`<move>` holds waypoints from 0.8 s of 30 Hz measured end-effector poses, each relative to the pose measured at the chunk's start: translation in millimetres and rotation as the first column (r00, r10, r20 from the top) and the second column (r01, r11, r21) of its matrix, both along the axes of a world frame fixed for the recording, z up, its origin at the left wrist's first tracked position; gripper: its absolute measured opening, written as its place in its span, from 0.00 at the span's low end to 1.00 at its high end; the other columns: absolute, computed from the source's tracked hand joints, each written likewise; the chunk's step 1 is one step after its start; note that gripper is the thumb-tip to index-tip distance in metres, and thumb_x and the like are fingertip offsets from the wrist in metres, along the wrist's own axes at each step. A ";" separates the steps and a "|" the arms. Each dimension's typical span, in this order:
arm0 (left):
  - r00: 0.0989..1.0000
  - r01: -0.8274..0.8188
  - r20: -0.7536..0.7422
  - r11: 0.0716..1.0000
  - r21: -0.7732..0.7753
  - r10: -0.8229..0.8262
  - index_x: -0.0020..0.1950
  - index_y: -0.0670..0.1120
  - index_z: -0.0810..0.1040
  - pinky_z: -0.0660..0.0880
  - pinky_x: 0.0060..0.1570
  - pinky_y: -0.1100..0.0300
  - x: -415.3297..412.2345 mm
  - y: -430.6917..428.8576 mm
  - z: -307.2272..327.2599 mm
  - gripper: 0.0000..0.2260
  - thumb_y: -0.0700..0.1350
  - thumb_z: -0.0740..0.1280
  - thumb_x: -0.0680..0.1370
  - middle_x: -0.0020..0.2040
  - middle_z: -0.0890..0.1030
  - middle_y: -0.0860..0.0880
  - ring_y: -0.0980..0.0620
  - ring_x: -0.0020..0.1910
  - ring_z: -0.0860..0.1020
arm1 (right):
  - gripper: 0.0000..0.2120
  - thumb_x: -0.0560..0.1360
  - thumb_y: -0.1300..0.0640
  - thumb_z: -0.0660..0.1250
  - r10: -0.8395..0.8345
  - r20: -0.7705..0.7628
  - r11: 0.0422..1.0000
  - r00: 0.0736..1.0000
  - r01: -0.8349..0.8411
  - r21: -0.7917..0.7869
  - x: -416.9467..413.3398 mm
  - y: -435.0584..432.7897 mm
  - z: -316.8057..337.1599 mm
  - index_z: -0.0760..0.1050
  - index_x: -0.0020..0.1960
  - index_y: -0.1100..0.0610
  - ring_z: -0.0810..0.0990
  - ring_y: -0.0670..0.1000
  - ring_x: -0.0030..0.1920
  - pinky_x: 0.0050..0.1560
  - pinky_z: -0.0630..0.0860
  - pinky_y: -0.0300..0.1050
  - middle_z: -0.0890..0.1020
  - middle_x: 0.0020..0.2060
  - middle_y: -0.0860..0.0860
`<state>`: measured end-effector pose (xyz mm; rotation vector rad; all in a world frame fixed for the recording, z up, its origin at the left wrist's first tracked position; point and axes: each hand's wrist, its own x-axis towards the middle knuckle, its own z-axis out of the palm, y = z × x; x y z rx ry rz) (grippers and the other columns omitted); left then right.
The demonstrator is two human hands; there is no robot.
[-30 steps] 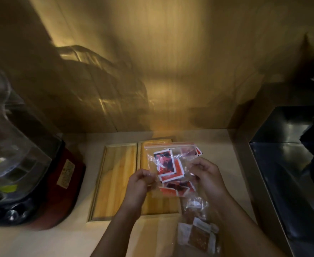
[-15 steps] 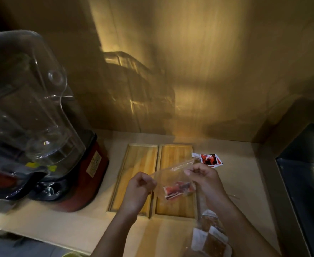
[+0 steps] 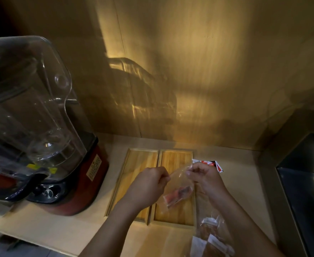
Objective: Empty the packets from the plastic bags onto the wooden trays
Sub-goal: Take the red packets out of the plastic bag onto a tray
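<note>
Two wooden trays lie side by side on the counter, the left tray point(image 3: 134, 169) and the right tray point(image 3: 176, 212). Above the right tray my left hand point(image 3: 148, 186) and my right hand point(image 3: 202, 177) each pinch a top edge of a clear plastic bag point(image 3: 178, 184). Red packets point(image 3: 178, 195) sag in the bag's bottom, just over the tray. A few red and white packets point(image 3: 210, 164) lie on the counter beyond my right hand. A second clear bag point(image 3: 211, 236) with brown and white packets rests at the near right.
A large blender point(image 3: 41, 138) with a clear jug and red base stands to the left of the trays. A dark metal surface point(image 3: 306, 191) fills the right side. The wooden wall rises right behind the trays.
The bag has dropped lower and sagged, and several red packets now lie on the counter behind my right hand. The view has swung left, bringing the blender in.
</note>
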<state>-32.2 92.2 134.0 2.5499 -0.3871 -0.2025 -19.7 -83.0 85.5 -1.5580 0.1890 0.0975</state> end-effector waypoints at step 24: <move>0.682 -0.636 -0.720 0.591 -0.496 0.130 0.38 0.42 0.80 0.78 0.30 0.60 -2.3 3.5 -11.3 0.05 0.39 0.68 0.74 0.31 0.82 0.47 0.53 0.29 0.79 | 0.09 0.72 0.63 0.66 -0.015 0.078 0.976 0.997 0.032 -0.214 -10.7 24.0 -2.4 0.75 0.37 0.51 0.77 0.47 0.39 0.40 0.71 0.37 0.78 0.35 0.48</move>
